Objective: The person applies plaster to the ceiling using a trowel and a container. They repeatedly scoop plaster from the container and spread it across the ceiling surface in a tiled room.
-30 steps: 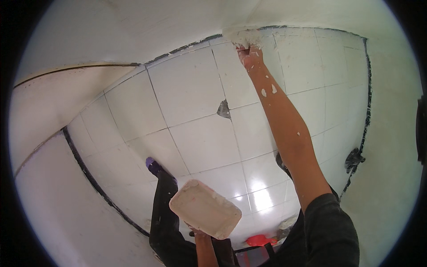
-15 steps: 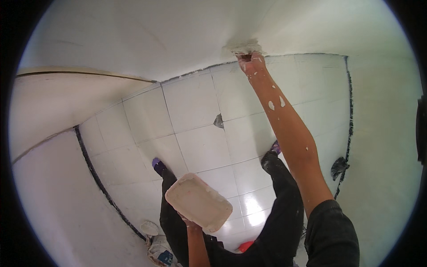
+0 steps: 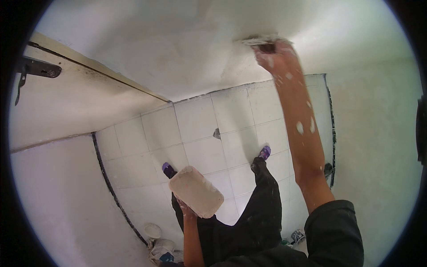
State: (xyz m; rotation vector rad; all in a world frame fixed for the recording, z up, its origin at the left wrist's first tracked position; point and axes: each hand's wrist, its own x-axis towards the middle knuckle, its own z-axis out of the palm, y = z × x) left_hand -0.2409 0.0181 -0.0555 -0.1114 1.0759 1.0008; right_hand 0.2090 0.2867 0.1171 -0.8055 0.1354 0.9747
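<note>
My right hand [image 3: 279,54] is raised against the white wall [image 3: 178,49], its fingers closed round the dark handle of a putty knife [image 3: 262,41]. Wet, pale plaster coats the blade, and most of the tool is hidden by the hand. White splashes dot the right forearm. Low in front of my body, my left hand [image 3: 187,210] grips a pale rectangular tub [image 3: 196,191] with rounded corners from below. Whitish residue covers the tub, and part of the left fingers is hidden under it.
A door [image 3: 58,102] with a dark handle [image 3: 41,67] stands at the left. White floor tiles [image 3: 195,115] have dark-edged borders and a grey chip. Bags [image 3: 162,249] and a round lid [image 3: 152,230] lie lower left, a small bucket [image 3: 298,236] lower right, a dark crumpled thing [image 3: 328,170] by the right wall.
My right hand has moved up the wall and to the right with the putty knife. The view has shifted, bringing the door handle into sight. The tub stays in my left hand.
</note>
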